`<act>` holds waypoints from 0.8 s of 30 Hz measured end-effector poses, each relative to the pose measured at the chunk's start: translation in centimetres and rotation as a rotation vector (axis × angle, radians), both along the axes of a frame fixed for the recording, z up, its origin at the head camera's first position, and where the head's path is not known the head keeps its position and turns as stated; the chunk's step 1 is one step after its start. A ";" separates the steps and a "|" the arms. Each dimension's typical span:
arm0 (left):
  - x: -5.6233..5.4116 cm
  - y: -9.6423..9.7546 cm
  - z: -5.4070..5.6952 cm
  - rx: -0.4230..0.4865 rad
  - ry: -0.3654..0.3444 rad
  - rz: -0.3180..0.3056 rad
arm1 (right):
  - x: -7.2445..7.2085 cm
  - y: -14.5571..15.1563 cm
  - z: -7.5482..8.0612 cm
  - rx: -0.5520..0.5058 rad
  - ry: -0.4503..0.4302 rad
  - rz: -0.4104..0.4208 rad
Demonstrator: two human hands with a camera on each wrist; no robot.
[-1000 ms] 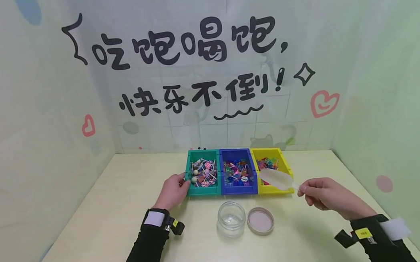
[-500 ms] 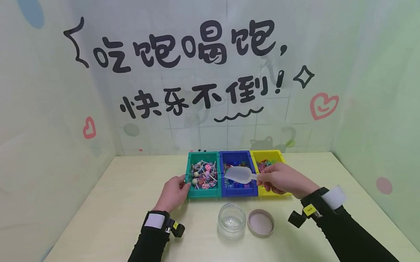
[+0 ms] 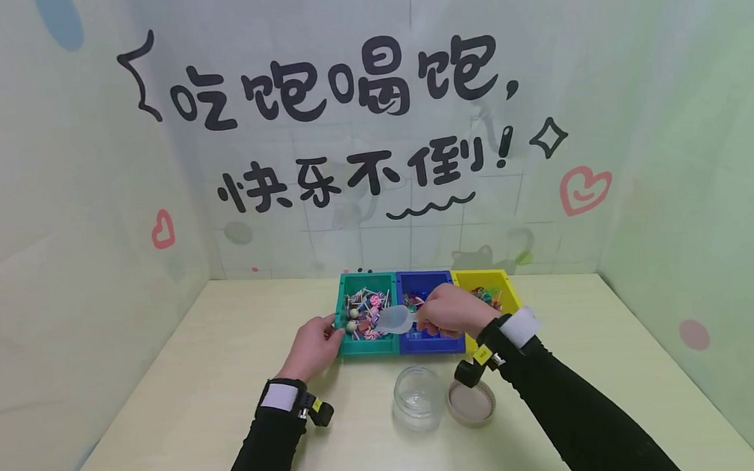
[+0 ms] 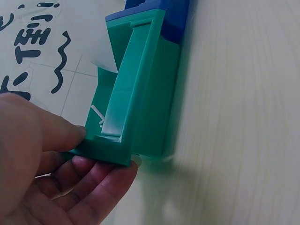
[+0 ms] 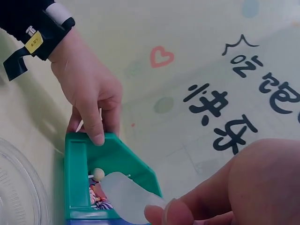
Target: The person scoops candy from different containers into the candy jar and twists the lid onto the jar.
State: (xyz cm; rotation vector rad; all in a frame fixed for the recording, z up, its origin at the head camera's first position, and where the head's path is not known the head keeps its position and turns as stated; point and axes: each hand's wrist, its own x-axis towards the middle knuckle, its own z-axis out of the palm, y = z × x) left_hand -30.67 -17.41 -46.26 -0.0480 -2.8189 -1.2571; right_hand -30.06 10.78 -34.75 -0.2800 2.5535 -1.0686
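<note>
My left hand grips the left end of a green bin, thumb over the rim and fingers beneath it in the left wrist view. Inside lie small lollipop-shaped pieces and pale round beads. With thumb and fingers, my right hand pinches the handle of a translucent white scoop. The scoop's bowl overlaps the right side of the green bin, and in the right wrist view it covers part of the pieces. My right hand is over the blue bin and hides much of its contents.
A yellow bin with colourful small pieces joins the blue one on the right. In front stand an open clear jar and, beside it, a round lid, partly behind the right wrist camera. A printed wall backdrop rises behind the bins.
My right hand has carried the scoop leftward, from the yellow bin across the blue bin to the green one. My left hand has kept its grip on the green bin.
</note>
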 end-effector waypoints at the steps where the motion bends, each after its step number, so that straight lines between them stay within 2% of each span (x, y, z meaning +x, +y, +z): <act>1: 0.0 0.0 0.0 0.001 0.001 -0.002 | -0.1 -0.5 0.1 0.012 -0.003 -0.004; 5: 0.0 0.0 0.0 0.011 0.002 -0.010 | -0.6 -2.3 0.6 0.077 -0.016 -0.011; 9: 0.0 0.0 0.1 0.016 -0.003 -0.010 | -1.1 -3.8 1.2 0.083 -0.046 -0.043; 13: 0.1 0.1 0.0 0.026 -0.008 0.001 | -1.5 -5.1 1.2 0.027 -0.092 -0.076; 17: 0.2 0.1 0.0 0.027 -0.003 -0.001 | -1.7 -5.8 0.6 -0.070 -0.177 -0.089; 24: 0.1 0.0 0.0 0.032 -0.014 -0.007 | -1.0 -6.1 -0.9 -0.275 -0.281 -0.181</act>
